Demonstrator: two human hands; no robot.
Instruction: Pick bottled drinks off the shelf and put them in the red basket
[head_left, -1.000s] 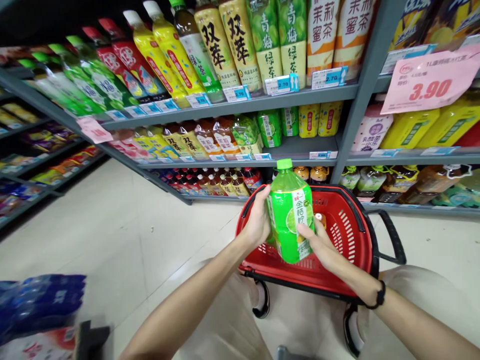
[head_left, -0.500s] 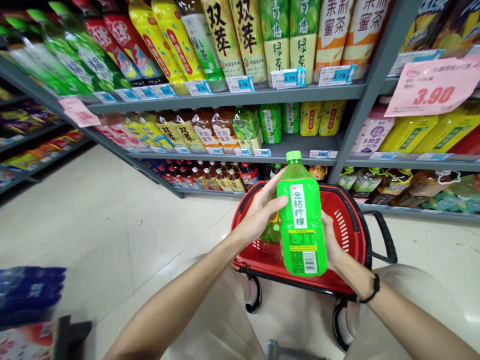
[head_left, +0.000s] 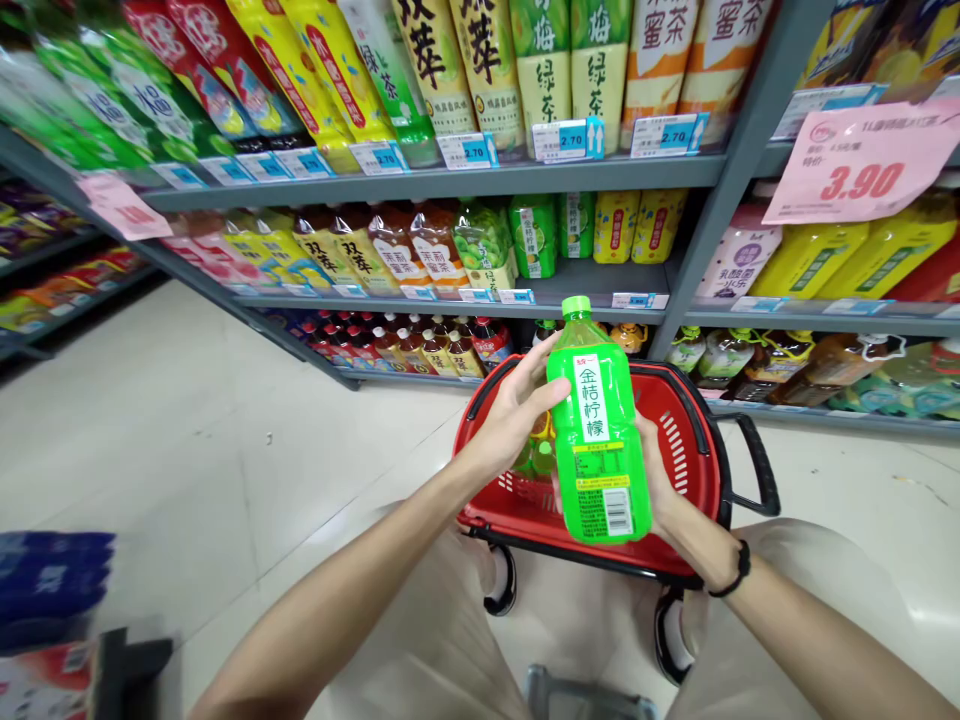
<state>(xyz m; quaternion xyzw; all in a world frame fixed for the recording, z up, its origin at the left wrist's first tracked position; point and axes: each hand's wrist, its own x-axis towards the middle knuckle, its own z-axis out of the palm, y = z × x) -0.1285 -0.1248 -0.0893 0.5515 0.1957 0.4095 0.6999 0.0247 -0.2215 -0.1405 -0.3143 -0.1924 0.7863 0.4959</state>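
Observation:
A bright green drink bottle [head_left: 609, 462] with a green cap and a white label strip is held above the red shopping basket [head_left: 703, 425], its barcode side facing me. My left hand [head_left: 517, 405] grips its upper left side, thumb on the front and fingers partly behind it. My right hand [head_left: 658, 480], with a black band on the wrist, holds the lower right side; most of its fingers are hidden behind the bottle. Inside the basket, partly covered by the bottle and my left hand, lie drink bottles [head_left: 541, 457] with green caps.
Shelves of bottled and boxed drinks stand ahead, with a grey shelf edge [head_left: 450, 180] and price tags. A pink 3.90 sign [head_left: 862, 165] hangs at right. The basket's black handle [head_left: 761, 470] sticks out right. Blue packages [head_left: 52, 590] are at lower left.
The view has shifted slightly, so the shelves appear a little higher and further left. Both hands still hold the green bottle, tilted a little more than before.

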